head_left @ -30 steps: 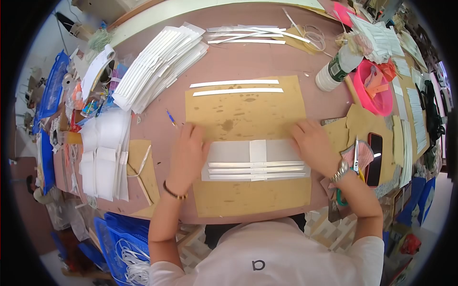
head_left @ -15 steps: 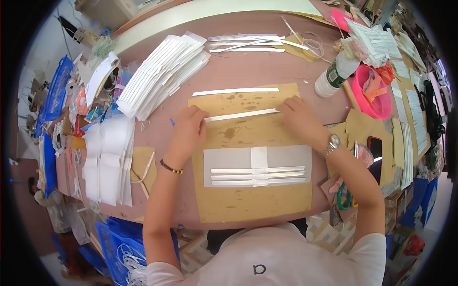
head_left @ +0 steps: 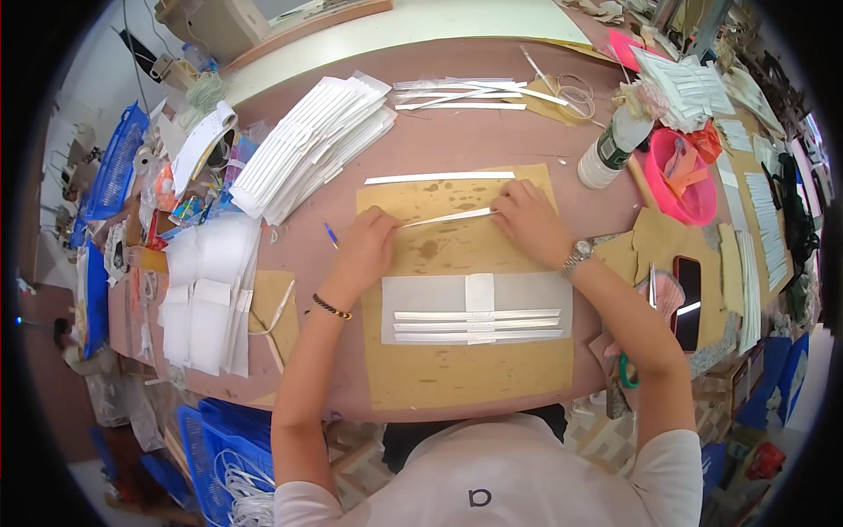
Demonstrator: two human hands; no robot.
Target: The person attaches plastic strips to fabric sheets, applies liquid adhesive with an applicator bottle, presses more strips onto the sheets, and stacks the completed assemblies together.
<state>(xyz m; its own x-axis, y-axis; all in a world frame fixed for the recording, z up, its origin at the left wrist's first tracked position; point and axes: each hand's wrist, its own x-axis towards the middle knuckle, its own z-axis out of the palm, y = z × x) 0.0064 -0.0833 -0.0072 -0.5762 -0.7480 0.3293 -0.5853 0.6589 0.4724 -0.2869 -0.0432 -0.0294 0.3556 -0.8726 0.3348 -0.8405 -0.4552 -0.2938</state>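
currently, your left hand (head_left: 372, 237) and right hand (head_left: 531, 221) each have their fingertips pinched closed, holding opposite ends of a long, narrow white strip (head_left: 450, 217); only its middle shows between them, since your fingers cover both ends. it is over the far half of a stained tan rectangular paper sheet (head_left: 474, 378) on the pinkish-brown counter (head_left: 334, 162), slanting so its right end sits farther from you; whether it touches the paper, this view cannot tell. a straight, flat white slat (head_left: 439, 177) lies beyond it near the paper's far edge, and nearer you is a translucent pale-grey rectangular sheet (head_left: 421, 294) with slim, shiny whitish bars (head_left: 430, 326) across its lower part. the piece you hold looks very light, thin and springy, likely to bow or crease if squeezed inward, and perhaps smooth enough to slip. a gentle pinch close to both ends, with even tension, should suit it; avoid pressing on its unsupported middle.
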